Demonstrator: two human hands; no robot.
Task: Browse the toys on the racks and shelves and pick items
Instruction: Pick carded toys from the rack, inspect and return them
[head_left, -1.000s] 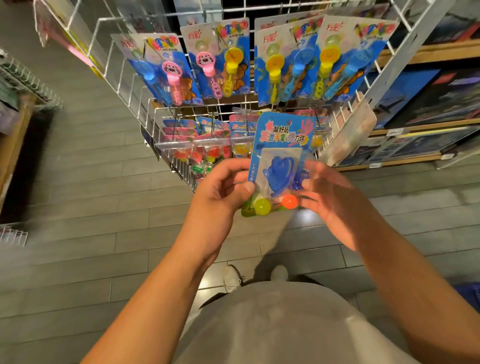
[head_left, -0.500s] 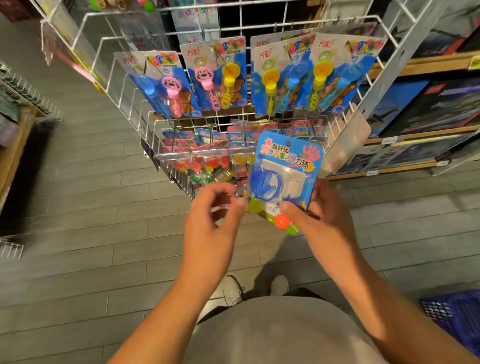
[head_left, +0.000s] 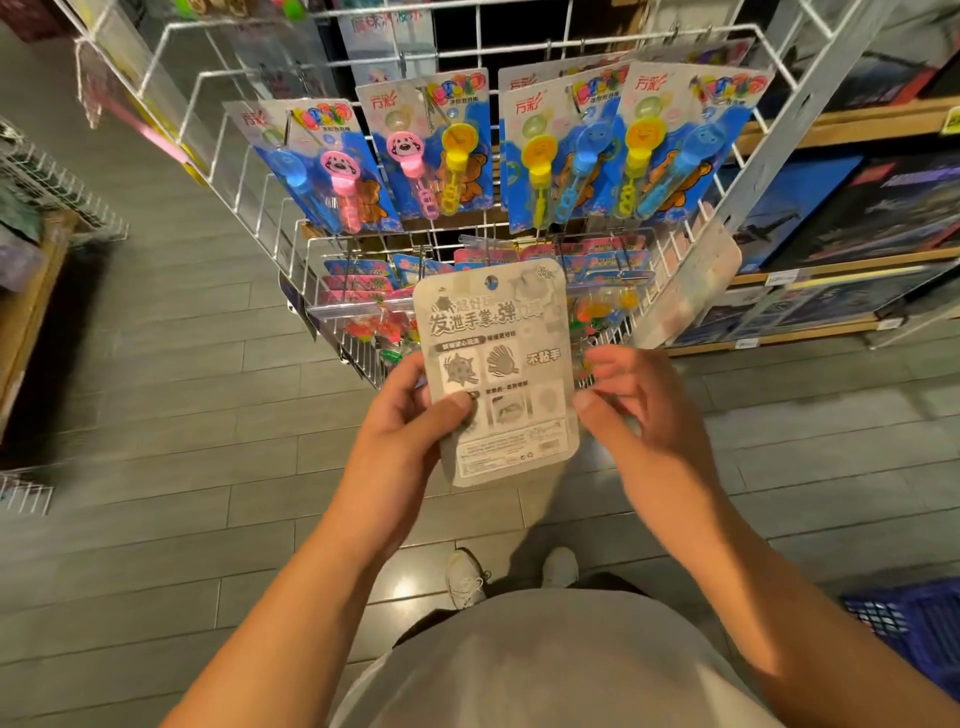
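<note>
The toy card (head_left: 501, 374) is held up in front of the wire rack (head_left: 291, 244), with its grey printed back toward the camera. The left hand (head_left: 410, 421) pinches its left edge, with the thumb on the back. The right hand (head_left: 631, 410) has loosely curled fingers beside the right edge; I cannot tell if it grips. The card looks light and thin, probably easy to bend, so the edges are the best place to hold it. Bubble wand packs (head_left: 441, 156) hang behind it.
</note>
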